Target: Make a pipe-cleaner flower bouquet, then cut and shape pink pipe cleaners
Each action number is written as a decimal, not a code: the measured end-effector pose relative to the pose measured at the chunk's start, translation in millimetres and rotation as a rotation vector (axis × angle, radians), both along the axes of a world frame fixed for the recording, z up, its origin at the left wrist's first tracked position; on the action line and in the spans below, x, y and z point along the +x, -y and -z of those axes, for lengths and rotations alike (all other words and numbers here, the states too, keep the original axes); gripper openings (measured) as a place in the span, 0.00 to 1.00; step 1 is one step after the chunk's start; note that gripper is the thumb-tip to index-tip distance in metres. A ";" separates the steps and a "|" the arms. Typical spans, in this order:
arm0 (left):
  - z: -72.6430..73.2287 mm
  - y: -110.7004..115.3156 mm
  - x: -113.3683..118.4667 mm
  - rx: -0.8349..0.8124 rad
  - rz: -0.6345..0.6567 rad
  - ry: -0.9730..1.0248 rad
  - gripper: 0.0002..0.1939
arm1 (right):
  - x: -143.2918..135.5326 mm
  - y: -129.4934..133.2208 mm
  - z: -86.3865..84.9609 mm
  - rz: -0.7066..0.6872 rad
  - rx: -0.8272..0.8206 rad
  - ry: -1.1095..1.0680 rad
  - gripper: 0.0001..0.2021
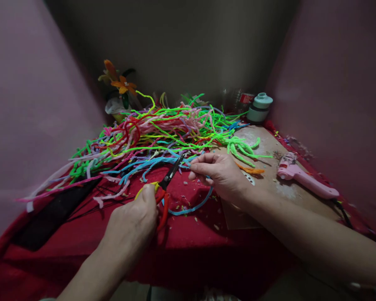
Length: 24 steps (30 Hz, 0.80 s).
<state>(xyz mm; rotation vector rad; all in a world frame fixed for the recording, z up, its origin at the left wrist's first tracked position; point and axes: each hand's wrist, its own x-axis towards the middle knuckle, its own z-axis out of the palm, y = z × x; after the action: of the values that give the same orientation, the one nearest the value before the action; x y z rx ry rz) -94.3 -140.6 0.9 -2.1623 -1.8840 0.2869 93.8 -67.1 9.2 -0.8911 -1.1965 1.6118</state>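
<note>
I judge the work on the blue pipe cleaner (183,213) to be only partway along: its loop hangs plain and unshaped below my right hand (221,171), just above the red-covered tabletop (188,238). Small clippings strewn across the cloth suggest to me that some cutting is done. A bright green pipe-cleaner cluster (235,144), with several curved arms, lies on the tan board (266,138) to the right and looks at least partly assembled; a short orange twist (253,170) rests nearer me on the same board. Most of the material remains loose, in a wide multicoloured heap of pipe cleaners (163,129) across the back, and the pink glue gun (303,179) lies untouched at the board's right side. As for the fingers, those of my left hand (133,219) are wrapped around the red and yellow handles of the scissors (167,179), thumb on top, with the dark blades slanting up and away toward the other fingertips. I cannot tell how far the blades are parted, or whether they touch the stem. On my right hand, thumb and index finger are pinched together, apparently on the blue stem just beside the blade tips, while the remaining fingers curl loosely underneath.
</note>
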 end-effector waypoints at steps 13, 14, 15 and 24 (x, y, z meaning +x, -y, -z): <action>-7.0 6.8 5.9 -0.082 -0.022 -0.001 0.13 | -0.2 -0.7 1.2 -0.011 -0.019 -0.026 0.04; -6.9 7.2 5.8 -0.074 -0.023 -0.007 0.14 | -0.1 -0.8 1.4 -0.014 -0.025 -0.031 0.05; -6.7 7.6 5.7 -0.068 -0.024 -0.013 0.14 | 0.0 -1.0 1.6 -0.018 -0.032 -0.035 0.05; -5.0 8.1 5.4 -0.034 0.006 -0.085 0.14 | -0.1 -2.2 5.1 -0.032 -0.051 -0.032 0.05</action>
<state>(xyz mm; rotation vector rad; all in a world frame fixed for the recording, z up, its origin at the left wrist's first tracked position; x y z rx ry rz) -88.9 -148.7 5.8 -2.1419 -1.8394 0.4057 93.6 -64.8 4.1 -0.8795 -1.1577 1.6825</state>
